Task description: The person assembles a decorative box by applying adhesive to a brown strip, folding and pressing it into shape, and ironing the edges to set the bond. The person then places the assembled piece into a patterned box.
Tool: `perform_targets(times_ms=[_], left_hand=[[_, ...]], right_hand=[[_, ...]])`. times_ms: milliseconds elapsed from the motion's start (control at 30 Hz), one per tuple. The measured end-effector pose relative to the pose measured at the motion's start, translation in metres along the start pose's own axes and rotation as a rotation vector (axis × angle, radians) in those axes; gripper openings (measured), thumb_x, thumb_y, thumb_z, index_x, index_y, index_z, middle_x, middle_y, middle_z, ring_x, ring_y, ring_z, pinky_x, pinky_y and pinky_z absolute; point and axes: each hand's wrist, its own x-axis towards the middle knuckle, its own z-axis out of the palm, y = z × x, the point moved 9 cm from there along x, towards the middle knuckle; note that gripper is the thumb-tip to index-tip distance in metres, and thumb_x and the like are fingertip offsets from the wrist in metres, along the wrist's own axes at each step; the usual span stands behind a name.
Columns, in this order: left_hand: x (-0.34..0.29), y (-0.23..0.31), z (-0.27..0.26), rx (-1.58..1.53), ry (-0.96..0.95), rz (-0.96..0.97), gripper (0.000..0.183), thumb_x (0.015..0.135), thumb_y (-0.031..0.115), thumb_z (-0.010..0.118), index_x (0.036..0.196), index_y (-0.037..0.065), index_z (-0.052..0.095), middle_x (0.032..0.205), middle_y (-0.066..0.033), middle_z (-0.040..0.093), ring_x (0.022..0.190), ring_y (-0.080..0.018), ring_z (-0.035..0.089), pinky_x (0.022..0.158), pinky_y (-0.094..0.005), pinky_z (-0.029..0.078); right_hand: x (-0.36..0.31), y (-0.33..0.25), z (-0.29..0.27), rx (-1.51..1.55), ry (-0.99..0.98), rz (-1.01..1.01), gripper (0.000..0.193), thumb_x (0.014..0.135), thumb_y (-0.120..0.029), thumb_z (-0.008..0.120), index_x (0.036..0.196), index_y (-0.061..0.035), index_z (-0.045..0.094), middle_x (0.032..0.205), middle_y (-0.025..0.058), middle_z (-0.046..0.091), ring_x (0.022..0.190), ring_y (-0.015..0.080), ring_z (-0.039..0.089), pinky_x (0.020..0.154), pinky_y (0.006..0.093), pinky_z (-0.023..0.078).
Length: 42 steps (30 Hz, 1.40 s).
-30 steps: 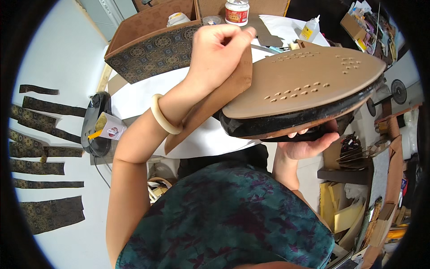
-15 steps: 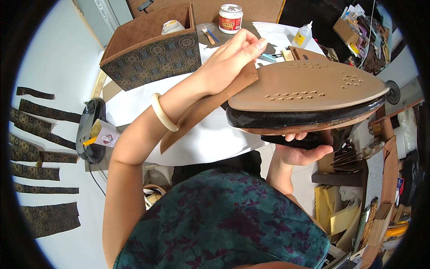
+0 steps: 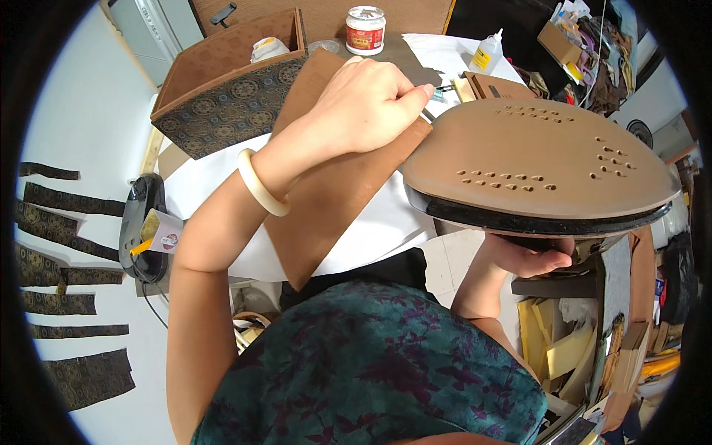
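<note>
Near the middle, my left hand (image 3: 374,104) is closed round the upper edge of a flat brown sheet (image 3: 326,200), perhaps leather or board. The sheet hangs tilted over the table, its broad face showing. My right hand (image 3: 523,256) grips a clothes iron (image 3: 541,159) from below. The iron is turned over, its brown soleplate with steam holes facing up and its dark body beneath. One corner of the sheet comes close to the soleplate's left edge; whether they touch I cannot tell. Most of my right fingers are hidden under the iron.
A pattern-covered brown box (image 3: 222,104) stands behind the sheet on the white-covered table (image 3: 371,241). Further back are a jar (image 3: 366,31) and a squeeze bottle (image 3: 486,53). Patterned strips (image 3: 70,200) hang on the left wall. Scrap material (image 3: 567,345) fills shelving at right.
The sheet has turned so its broad face shows, with its lower corner swinging nearer me. My right hand has moved the iron rightward and tilted its soleplate more toward me.
</note>
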Motion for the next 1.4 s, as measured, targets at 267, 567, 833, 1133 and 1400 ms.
perform_targets(times_ms=[267,567,833,1133,1400], left_hand=[[-0.006,0.012,-0.006,0.154,0.040,0.021,0.048,0.095,0.023,0.058,0.057,-0.005,0.049,0.047,-0.0179,0.036,0.044,-0.0344,0.039,0.050,-0.0438,0.034],[-0.012,0.014,-0.010,0.150,0.070,0.014,0.046,0.093,0.021,0.059,0.057,-0.005,0.049,0.047,-0.0172,0.035,0.043,-0.0322,0.039,0.050,-0.0429,0.035],[-0.013,-0.003,-0.016,-0.030,0.053,-0.095,0.047,0.097,0.024,0.059,0.063,-0.006,0.046,0.050,-0.0142,0.032,0.046,-0.0201,0.031,0.049,-0.0412,0.031],[-0.017,-0.003,-0.010,0.004,0.073,-0.077,0.047,0.098,0.024,0.058,0.064,-0.006,0.046,0.051,-0.0126,0.031,0.047,-0.0181,0.030,0.049,-0.0403,0.031],[-0.005,-0.045,-0.018,-0.398,0.038,-0.152,0.053,0.098,0.027,0.063,0.055,0.007,0.039,0.052,0.0028,0.032,0.053,-0.0050,0.028,0.048,-0.0321,0.024]], right_hand=[[-0.009,0.011,-0.012,0.277,-0.145,0.097,0.051,0.103,-0.062,0.042,0.132,-0.0263,0.066,0.119,-0.0024,0.070,0.119,0.0211,0.061,0.109,0.0494,0.044],[-0.007,-0.008,0.002,-0.001,0.364,-0.182,0.070,0.107,-0.060,0.024,0.096,-0.0059,0.067,0.096,0.0129,0.072,0.090,0.0241,0.068,0.083,0.0444,0.056],[-0.016,0.024,-0.030,0.137,0.140,0.019,0.068,0.101,-0.068,0.036,0.106,-0.0063,0.065,0.104,0.0124,0.070,0.096,0.0256,0.065,0.087,0.0448,0.053],[-0.027,0.025,-0.011,0.213,0.025,0.190,0.072,0.098,-0.069,0.043,0.118,-0.0024,0.063,0.120,0.0148,0.065,0.112,0.0293,0.060,0.099,0.0492,0.047],[-0.044,0.041,0.017,0.418,-0.163,0.344,0.079,0.096,-0.070,0.050,0.128,0.0010,0.062,0.133,0.0169,0.061,0.126,0.0325,0.056,0.110,0.0530,0.041]])
